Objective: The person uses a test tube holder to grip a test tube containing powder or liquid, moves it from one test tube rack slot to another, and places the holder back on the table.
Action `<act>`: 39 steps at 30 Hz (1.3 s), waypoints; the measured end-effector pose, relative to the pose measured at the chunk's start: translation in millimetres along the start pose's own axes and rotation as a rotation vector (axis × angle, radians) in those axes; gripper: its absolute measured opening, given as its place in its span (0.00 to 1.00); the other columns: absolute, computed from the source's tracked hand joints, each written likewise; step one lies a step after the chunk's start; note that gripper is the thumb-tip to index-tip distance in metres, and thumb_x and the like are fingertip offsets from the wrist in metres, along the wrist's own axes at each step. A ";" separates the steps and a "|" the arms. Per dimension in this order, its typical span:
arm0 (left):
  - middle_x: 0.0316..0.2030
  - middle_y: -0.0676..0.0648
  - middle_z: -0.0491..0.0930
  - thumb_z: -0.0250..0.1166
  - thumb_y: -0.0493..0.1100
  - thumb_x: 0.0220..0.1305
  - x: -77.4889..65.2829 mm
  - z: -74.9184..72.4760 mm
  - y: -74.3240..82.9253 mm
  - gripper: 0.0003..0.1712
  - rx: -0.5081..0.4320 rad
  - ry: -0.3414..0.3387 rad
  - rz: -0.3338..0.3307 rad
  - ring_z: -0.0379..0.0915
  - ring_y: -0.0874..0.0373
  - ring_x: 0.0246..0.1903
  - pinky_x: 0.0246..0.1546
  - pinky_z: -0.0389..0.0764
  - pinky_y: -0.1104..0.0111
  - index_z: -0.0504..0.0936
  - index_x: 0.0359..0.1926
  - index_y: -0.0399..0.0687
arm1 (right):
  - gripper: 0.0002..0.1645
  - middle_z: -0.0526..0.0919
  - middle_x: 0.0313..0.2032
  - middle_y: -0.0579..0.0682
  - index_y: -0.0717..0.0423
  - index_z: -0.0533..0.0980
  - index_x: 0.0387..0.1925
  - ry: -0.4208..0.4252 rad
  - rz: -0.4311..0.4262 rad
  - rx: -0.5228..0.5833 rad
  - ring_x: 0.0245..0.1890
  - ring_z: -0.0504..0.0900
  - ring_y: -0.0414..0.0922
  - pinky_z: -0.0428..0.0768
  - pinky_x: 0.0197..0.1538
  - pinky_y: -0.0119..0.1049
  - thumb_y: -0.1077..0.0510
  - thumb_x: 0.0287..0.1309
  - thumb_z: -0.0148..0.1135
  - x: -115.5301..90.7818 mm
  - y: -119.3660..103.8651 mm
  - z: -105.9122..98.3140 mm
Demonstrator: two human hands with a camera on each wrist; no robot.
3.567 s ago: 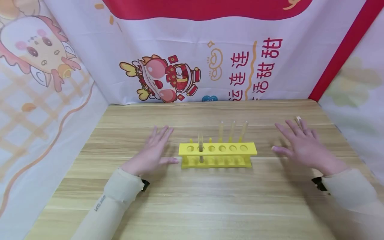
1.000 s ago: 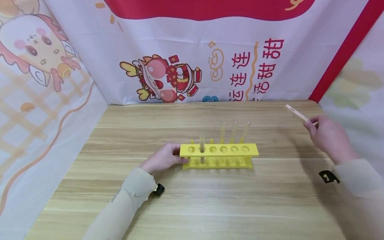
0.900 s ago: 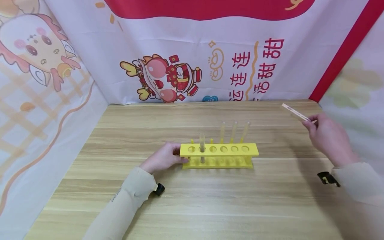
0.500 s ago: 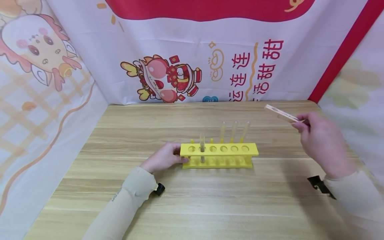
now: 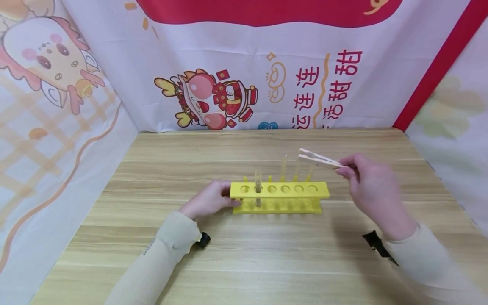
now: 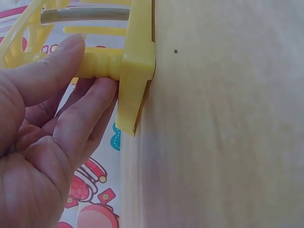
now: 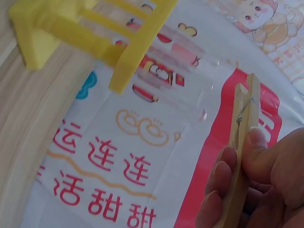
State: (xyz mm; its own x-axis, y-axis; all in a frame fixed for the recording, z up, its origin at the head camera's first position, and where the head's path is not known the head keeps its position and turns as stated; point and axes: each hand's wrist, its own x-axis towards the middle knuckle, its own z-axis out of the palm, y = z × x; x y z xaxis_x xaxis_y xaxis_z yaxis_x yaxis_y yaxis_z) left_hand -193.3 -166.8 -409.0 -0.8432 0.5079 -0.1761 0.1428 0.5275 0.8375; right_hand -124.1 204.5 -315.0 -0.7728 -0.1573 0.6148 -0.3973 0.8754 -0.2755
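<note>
A yellow test tube rack point(image 5: 280, 195) stands on the table. My left hand point(image 5: 207, 199) grips the post point(image 6: 97, 65) at its left end between thumb and fingers. One test tube point(image 5: 258, 182) with dark contents sits upright in the second hole from the left. Clear tubes point(image 5: 284, 168) hang upside down on pegs along the back. My right hand point(image 5: 373, 190) holds a wooden test tube holder point(image 7: 243, 118) by its handle, thumb on one side and fingers on the other. In the head view the holder's tips look parted, above the right-hand pegs, with nothing between them.
The wood-grain table point(image 5: 267, 258) runs to a printed cloth point(image 5: 228, 42) hanging at the back. More cloth hangs along the left and right sides. The upside-down tubes stick up behind the rack, close under the holder's tips.
My right hand has picked up the test tube holder from the right and swung it left to the rack's pegs. My left hand has closed round the rack's left post and stays there.
</note>
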 end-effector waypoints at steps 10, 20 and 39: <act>0.46 0.59 0.84 0.71 0.40 0.62 -1.4 0.0 2.1 0.17 0.012 0.001 -0.029 0.78 0.61 0.47 0.54 0.74 0.58 0.84 0.51 0.56 | 0.11 0.82 0.24 0.52 0.64 0.80 0.35 -0.073 -0.042 0.065 0.18 0.71 0.44 0.73 0.25 0.41 0.63 0.52 0.74 2.9 -28.6 16.8; 0.45 0.58 0.84 0.72 0.39 0.61 -1.4 0.2 1.8 0.17 0.009 0.009 -0.016 0.79 0.60 0.46 0.51 0.75 0.59 0.84 0.51 0.56 | 0.09 0.84 0.27 0.53 0.62 0.79 0.33 -0.093 -0.060 0.066 0.24 0.80 0.49 0.80 0.30 0.46 0.61 0.55 0.72 11.0 -47.7 27.5; 0.47 0.59 0.84 0.72 0.40 0.61 -0.8 -0.6 1.4 0.18 0.012 0.001 -0.027 0.78 0.60 0.46 0.53 0.74 0.58 0.83 0.52 0.56 | 0.09 0.84 0.26 0.53 0.62 0.79 0.31 -0.048 -0.141 0.084 0.23 0.81 0.49 0.78 0.26 0.46 0.60 0.57 0.71 25.5 -62.2 43.6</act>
State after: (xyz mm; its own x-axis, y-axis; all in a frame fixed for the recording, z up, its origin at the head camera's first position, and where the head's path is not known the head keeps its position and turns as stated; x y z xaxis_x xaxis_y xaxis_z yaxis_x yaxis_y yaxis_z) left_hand -192.7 -166.8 -407.4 -0.8474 0.4927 -0.1979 0.1261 0.5489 0.8263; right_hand -140.7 126.1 -314.4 -0.7283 -0.2995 0.6163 -0.5420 0.8020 -0.2508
